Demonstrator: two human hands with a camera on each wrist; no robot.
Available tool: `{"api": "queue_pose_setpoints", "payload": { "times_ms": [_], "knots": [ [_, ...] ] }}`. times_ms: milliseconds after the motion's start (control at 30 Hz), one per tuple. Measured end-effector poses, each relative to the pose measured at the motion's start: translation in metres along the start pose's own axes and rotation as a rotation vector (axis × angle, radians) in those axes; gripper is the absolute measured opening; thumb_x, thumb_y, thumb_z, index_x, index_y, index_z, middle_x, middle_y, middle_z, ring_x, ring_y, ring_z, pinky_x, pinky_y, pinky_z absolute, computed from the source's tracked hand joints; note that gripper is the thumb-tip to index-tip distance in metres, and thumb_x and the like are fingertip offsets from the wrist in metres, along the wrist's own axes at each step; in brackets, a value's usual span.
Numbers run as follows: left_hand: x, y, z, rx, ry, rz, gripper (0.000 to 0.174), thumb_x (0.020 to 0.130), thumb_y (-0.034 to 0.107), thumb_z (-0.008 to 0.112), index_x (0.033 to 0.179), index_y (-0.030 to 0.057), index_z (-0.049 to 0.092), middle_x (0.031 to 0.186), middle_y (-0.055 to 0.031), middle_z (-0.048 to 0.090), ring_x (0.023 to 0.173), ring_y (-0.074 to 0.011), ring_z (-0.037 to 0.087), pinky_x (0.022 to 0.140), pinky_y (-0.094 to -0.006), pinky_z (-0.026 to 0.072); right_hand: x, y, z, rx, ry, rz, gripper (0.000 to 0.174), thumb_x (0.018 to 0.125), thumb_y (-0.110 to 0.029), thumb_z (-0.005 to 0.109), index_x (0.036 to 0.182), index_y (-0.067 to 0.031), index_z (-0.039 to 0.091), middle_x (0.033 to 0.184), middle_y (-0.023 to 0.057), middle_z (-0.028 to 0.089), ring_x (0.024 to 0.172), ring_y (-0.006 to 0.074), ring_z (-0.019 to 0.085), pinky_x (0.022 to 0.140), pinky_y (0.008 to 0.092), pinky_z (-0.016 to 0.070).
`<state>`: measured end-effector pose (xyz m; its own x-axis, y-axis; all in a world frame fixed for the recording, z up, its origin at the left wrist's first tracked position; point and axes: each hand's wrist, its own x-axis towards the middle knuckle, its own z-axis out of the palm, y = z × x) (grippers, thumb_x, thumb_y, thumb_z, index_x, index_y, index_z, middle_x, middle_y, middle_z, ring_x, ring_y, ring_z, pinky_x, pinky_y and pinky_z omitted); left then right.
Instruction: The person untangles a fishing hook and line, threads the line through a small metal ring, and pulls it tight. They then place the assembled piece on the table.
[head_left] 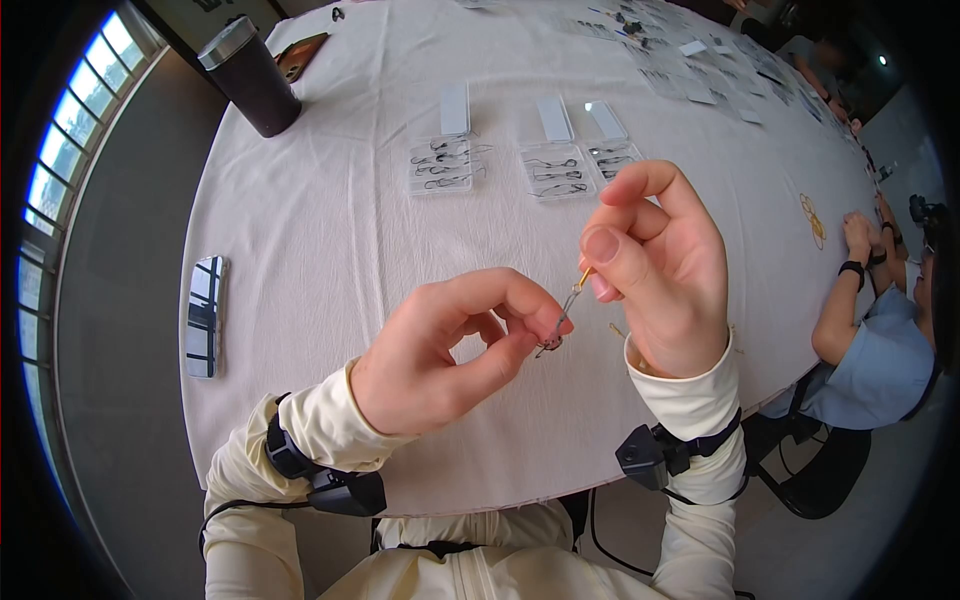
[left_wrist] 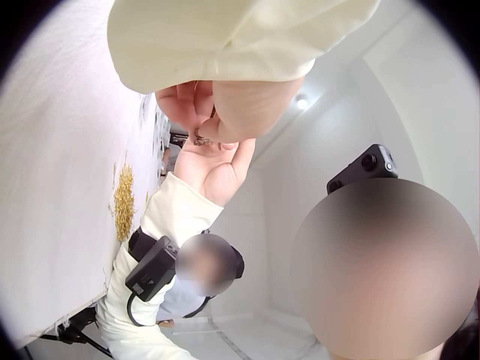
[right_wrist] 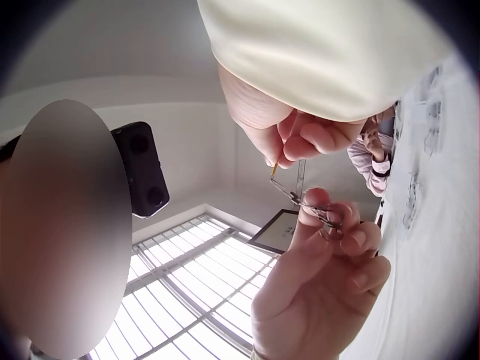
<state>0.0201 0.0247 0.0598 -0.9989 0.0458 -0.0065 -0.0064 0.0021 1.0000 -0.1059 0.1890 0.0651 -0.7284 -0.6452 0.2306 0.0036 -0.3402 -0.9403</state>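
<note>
Near the middle of the head view, the left hand (head_left: pixel 440 350) pinches a small dark wire piece (head_left: pixel 568 308) between thumb and forefinger. The right hand (head_left: pixel 665 265) pinches a thin yellow piece (head_left: pixel 586 276) at the wire's upper end, its other fingers curled above. In the right wrist view the wire piece (right_wrist: pixel 292 196) runs from the left hand's fingertips (right_wrist: pixel 316 196) to the yellow piece (right_wrist: pixel 275 170) below the right hand (right_wrist: pixel 289 124). The left wrist view shows the left hand (left_wrist: pixel 251 109) partly covering the right hand (left_wrist: pixel 214 169), with a bit of patterned metal (left_wrist: pixel 201 138) between them.
Clear boxes (head_left: pixel 440 168) (head_left: pixel 558 172) of dark wire pieces lie beyond the hands. A phone (head_left: pixel 206 318) and a dark tumbler (head_left: pixel 252 80) stand or lie at the left. Yellow loops (head_left: pixel 812 222) lie at the right, near a seated person (head_left: pixel 870 330). A golden pile (left_wrist: pixel 124 204) shows in the left wrist view.
</note>
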Motion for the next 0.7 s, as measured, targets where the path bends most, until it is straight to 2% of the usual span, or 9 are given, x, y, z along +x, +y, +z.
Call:
{"api": "queue_pose_setpoints", "payload": {
  "times_ms": [333, 400, 433, 500, 533, 600, 633, 700],
  "knots": [
    [-0.001, 0.000, -0.004, -0.085, -0.034, -0.041, 0.015, 0.095, -0.002, 0.054, 0.106, -0.0016, 0.065, 0.105, -0.0072, 0.066, 0.100, -0.0157, 0.061, 0.092, -0.0324, 0.0498, 0.003, 0.003, 0.000, -0.005, 0.021, 0.014, 0.031, 0.089, -0.006, 0.076, 0.110, -0.0034, 0.054, 0.081, 0.0024, 0.065, 0.070, 0.0070, 0.057, 0.062, 0.0225, 0.0480],
    [-0.002, -0.002, -0.008, -0.043, -0.086, -0.161, 0.019, 0.095, 0.002, 0.058, 0.112, -0.0012, 0.064, 0.106, -0.0072, 0.066, 0.101, -0.0143, 0.060, 0.092, -0.0308, 0.0490, 0.005, 0.007, -0.001, -0.073, 0.043, 0.072, 0.028, 0.089, -0.008, 0.076, 0.105, -0.0022, 0.055, 0.079, 0.0014, 0.064, 0.069, 0.0068, 0.058, 0.063, 0.0223, 0.0484],
    [-0.003, -0.006, -0.011, -0.049, -0.085, -0.162, 0.019, 0.095, 0.002, 0.058, 0.112, -0.0012, 0.064, 0.106, -0.0072, 0.066, 0.101, -0.0143, 0.060, 0.092, -0.0308, 0.0490, 0.007, 0.012, -0.002, -0.075, 0.042, 0.077, 0.028, 0.089, -0.008, 0.076, 0.105, -0.0022, 0.055, 0.079, 0.0014, 0.064, 0.069, 0.0068, 0.058, 0.063, 0.0223, 0.0484],
    [-0.008, -0.019, -0.018, 0.026, -0.112, -0.265, 0.027, 0.096, 0.006, 0.058, 0.122, -0.0008, 0.060, 0.107, -0.0074, 0.067, 0.095, -0.0115, 0.061, 0.084, -0.0266, 0.0504, 0.013, 0.032, -0.008, -0.289, -0.028, 0.162, 0.026, 0.088, -0.009, 0.077, 0.099, -0.0009, 0.055, 0.078, 0.0027, 0.064, 0.068, 0.0074, 0.060, 0.063, 0.0231, 0.0501],
    [-0.010, -0.019, -0.020, 0.019, -0.109, -0.268, 0.027, 0.096, 0.006, 0.058, 0.122, -0.0008, 0.060, 0.107, -0.0074, 0.067, 0.095, -0.0115, 0.061, 0.084, -0.0266, 0.0504, 0.015, 0.046, -0.011, -0.291, -0.031, 0.170, 0.026, 0.088, -0.009, 0.077, 0.099, -0.0009, 0.055, 0.078, 0.0027, 0.064, 0.068, 0.0074, 0.060, 0.063, 0.0231, 0.0501],
    [-0.013, -0.011, -0.024, -0.124, -0.042, -0.544, 0.034, 0.097, 0.007, 0.056, 0.130, -0.0005, 0.055, 0.103, -0.0072, 0.070, 0.082, -0.0085, 0.061, 0.070, -0.0234, 0.0501, 0.020, 0.066, -0.009, -0.525, -0.087, 0.164, 0.025, 0.087, -0.009, 0.077, 0.095, 0.0001, 0.055, 0.076, 0.0054, 0.066, 0.065, 0.0091, 0.062, 0.061, 0.0243, 0.0515],
    [-0.015, -0.003, -0.028, -0.132, -0.042, -0.549, 0.034, 0.097, 0.007, 0.056, 0.130, -0.0005, 0.055, 0.103, -0.0072, 0.070, 0.082, -0.0085, 0.061, 0.070, -0.0234, 0.0501, 0.020, 0.066, -0.008, -0.621, -0.093, 0.216, 0.023, 0.088, -0.004, 0.076, 0.096, -0.0003, 0.054, 0.080, 0.0020, 0.065, 0.069, 0.0063, 0.060, 0.064, 0.0199, 0.0493],
    [-0.018, 0.012, -0.038, -0.097, -0.042, -0.717, 0.037, 0.098, 0.008, 0.053, 0.133, -0.0009, 0.051, 0.095, -0.0066, 0.072, 0.068, -0.0068, 0.057, 0.060, -0.0230, 0.0478, 0.023, 0.065, -0.001, -0.706, -0.112, 0.172, 0.022, 0.088, -0.004, 0.076, 0.095, -0.0003, 0.055, 0.078, 0.0024, 0.064, 0.066, 0.0059, 0.059, 0.061, 0.0197, 0.0486]
  ]
}}
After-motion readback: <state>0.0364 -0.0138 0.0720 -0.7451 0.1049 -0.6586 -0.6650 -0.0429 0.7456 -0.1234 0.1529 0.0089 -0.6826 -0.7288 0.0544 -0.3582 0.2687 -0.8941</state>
